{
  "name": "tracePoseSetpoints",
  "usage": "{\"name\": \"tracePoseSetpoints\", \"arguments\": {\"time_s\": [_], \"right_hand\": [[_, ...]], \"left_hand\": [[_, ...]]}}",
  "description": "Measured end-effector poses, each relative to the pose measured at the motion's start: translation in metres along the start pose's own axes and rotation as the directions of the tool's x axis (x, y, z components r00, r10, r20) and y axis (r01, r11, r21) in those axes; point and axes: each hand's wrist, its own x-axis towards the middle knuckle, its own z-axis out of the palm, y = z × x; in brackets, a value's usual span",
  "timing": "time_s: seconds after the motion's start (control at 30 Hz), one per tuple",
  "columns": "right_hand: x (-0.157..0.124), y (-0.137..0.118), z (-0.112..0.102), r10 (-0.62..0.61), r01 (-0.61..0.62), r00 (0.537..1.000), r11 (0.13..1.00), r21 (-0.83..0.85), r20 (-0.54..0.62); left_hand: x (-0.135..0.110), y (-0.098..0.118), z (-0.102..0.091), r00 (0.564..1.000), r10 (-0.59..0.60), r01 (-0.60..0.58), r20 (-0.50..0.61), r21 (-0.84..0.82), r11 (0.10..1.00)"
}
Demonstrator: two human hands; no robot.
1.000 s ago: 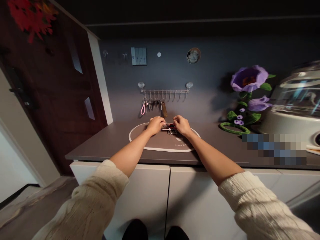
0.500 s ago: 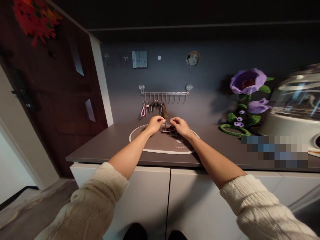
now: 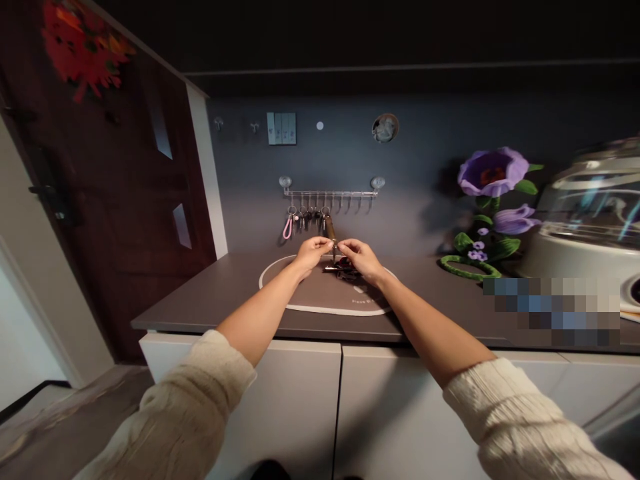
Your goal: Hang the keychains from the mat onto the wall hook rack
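Note:
Both my hands meet over the counter mat, fingertips pinched close together. My left hand is closed at a small metal key ring. My right hand pinches at the other side of this ring. A brown key fob rises from between the fingertips towards the hook rail. Just below lies a dark bunch of keys on the mat, partly behind my right hand. The exact hold on the ring is too small to make out fully.
A clear hook rail on the wall carries several keys, one with a pink strap. To the right stand purple knitted flowers and a white appliance with a clear dome. A dark door is at left.
My fingertips have come closer together around the ring below the brown fob. The whole view has shifted slightly, so the scene sits lower.

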Motion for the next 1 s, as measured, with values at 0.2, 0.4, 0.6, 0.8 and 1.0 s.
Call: {"name": "tracePoseSetpoints", "arguments": {"time_s": [0.2, 0.4, 0.6, 0.8, 1.0], "right_hand": [[0.002, 0.005, 0.000, -0.013, 0.014, 1.000, 0.999, 0.039, -0.010], [0.004, 0.008, 0.000, -0.020, 0.020, 1.000, 0.998, 0.062, 0.001], [0.006, 0.011, 0.000, -0.065, 0.065, 0.998, 0.996, 0.056, -0.008], [0.010, 0.007, -0.001, 0.003, 0.011, 0.995, 0.990, 0.142, -0.096], [0.038, -0.007, -0.003, 0.137, -0.085, 0.973, 0.961, 0.262, -0.187]], "left_hand": [[0.000, -0.004, 0.003, 0.999, -0.014, 0.016, 0.050, -0.031, 0.999], [-0.003, 0.000, 0.005, 0.999, 0.009, -0.008, 0.039, -0.023, 1.000], [-0.002, -0.002, 0.005, 0.993, 0.114, -0.114, 0.001, 0.040, 0.993], [0.002, -0.008, 0.002, 0.984, 0.171, -0.157, -0.058, 0.203, 0.967], [0.006, -0.013, -0.001, 0.973, 0.200, -0.136, -0.113, 0.417, 0.898]]}}
